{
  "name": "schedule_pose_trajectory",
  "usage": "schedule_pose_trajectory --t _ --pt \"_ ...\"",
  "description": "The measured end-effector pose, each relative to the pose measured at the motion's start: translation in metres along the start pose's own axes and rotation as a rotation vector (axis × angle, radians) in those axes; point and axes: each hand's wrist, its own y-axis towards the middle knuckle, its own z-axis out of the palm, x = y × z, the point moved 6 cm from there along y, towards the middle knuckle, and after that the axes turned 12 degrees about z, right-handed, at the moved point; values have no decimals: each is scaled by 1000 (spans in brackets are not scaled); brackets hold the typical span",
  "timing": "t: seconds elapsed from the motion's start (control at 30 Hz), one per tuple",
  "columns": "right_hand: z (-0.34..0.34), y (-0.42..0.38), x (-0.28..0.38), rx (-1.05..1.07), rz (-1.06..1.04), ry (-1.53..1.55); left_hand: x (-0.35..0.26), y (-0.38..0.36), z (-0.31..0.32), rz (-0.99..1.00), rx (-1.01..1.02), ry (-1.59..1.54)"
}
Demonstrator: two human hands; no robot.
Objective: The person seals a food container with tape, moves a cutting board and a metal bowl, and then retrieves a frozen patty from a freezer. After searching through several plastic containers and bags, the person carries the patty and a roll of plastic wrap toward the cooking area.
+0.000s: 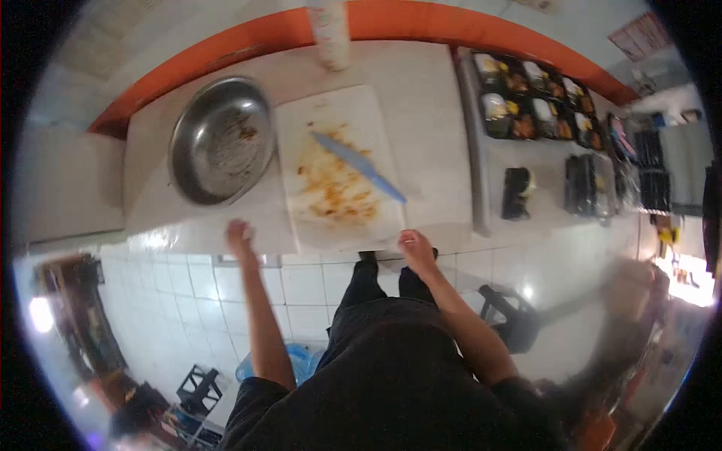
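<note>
Just ahead of the right hand (418,252), one blue knife (359,167) lies slantwise on one stained white cutting board (361,101). Both hands released, fingers loosely bent at the counter's near edge. Ahead of the left hand (241,240): one metal bowl (197,143), brown residue inside. Farther out, past the board, one tall container (331,37), its print too blurred to read. Right and beyond the right hand, six filled black trays (543,111), two rows of three.

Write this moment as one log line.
left hand: nothing visibly held, near bowl | right hand: nothing visibly held, near board | blue knife: on board
</note>
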Motion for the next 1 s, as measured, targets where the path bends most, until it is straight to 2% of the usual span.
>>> schedule_pose_trajectory --t 0.03,0.07,0.1,0.13,0.17,0.23,0.3,0.33,0.37,0.4,0.43,0.47,0.5,0.53,0.57,0.6,0.63,0.67,0.7,0.77,0.8,0.83,0.87,0.9,0.93,0.97,1.0 --pt "11 4 1 28 -8 2 -21 -14 38 -467 -247 -272" --pt "11 7 7 -45 -61 36 -16 -32 65 -488 -209 -235" --pt "13 5 10 -123 -108 67 -25 -40 87 -557 -84 -75" --pt "20 7 8 -120 -9 88 -39 -41 102 -497 57 123" --pt "22 4 18 -110 -13 80 -67 -40 118 -418 41 163" --pt "12 -10 31 -301 84 -131 -82 -43 139 -346 79 274" --pt "5 -17 29 -256 80 30 -89 -49 150 -201 61 284" --pt "8 6 -4 -243 -94 -101 -69 -62 151 -151 98 449" --pt "18 19 -53 -427 -158 -101 -3 -91 161 63 184 113" --pt "1 60 -111 -135 -77 119 -96 -50 148 90 115 715" --pt "-10 81 -142 165 303 372 -138 -22 130 35 -48 501" --pt "-19 25 -56 102 119 268 -151 -15 117 52 -113 341" --pt "-31 5 -58 -14 52 282 -160 -1 108 -5 -49 300" --pt "-51 -18 -55 -35 98 181 -179 20 95 101 14 110" --pt "-52 -27 -47 -62 113 124 -202 35 82 166 237 298" --pt "-64 -30 -53 -18 112 69 -215 43 67 257 158 357" --pt "-92 -32 -65 -17 94 -17 -241 48 62 201 230 383" --pt "-87 -29 -85 -12 78 -52 -251 48 51 173 335 431" --pt "-101 -14 -111 -2 80 -53 -242 28 51 166 334 438" --pt "-150 9 -134 -149 -201 -246 -218 5 79 201 298 583" --pt "-137 -13 -112 -153 -79 -77 -184 -14 97 150 426 725" --pt "-118 -38 -77 -180 29 111 -174 -35 94 36 404 617" --pt "-137 11 -128 -32 -50 90 -182 -53 83 -25 207 402" --pt "-110 0 -88 -86 -14 171 -167 -50 90 -125 218 393" --pt "-104 16 -103 2 -113 365 -159 -62 99 19 37 391" --pt "-93 4 -82 -86 -207 344 -189 -60 95 -72 162 293" --pt "-74 -3 -50 -52 -35 264 -211 -58 97 -31 174 354"
